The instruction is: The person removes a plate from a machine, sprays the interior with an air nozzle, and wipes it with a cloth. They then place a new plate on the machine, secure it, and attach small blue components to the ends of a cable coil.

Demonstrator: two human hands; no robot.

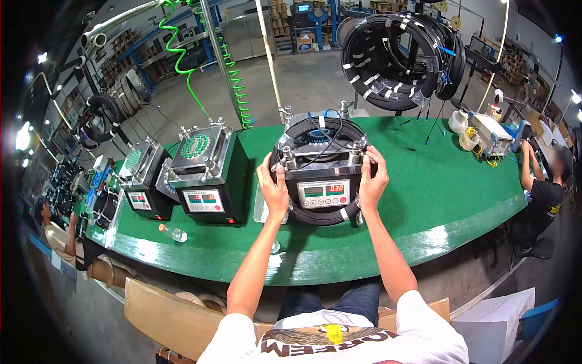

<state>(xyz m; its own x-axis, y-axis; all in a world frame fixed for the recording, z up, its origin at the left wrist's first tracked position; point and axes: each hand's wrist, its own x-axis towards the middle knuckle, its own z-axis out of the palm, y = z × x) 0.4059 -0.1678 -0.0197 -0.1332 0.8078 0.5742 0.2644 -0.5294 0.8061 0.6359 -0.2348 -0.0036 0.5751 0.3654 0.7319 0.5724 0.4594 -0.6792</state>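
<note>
A coil of black cable (324,216) hangs around a black machine whose front panel (324,193) shows a red 0.30. The coil passes over the machine's metal top and below its panel. My left hand (274,189) is wrapped round the coil's left side, beside a metal clamp post (289,159). On the right side my right hand (372,181) grips the same coil, its thumb near the other post. The palms of both hands are hidden. White ties are wrapped around parts of the coil.
Two similar machines (205,200) (139,200) stand to the left on the green table (424,182). A small bottle (174,233) lies before them. Large cable coils (388,100) hang at the back right. A person (542,191) sits far right, another (57,230) far left.
</note>
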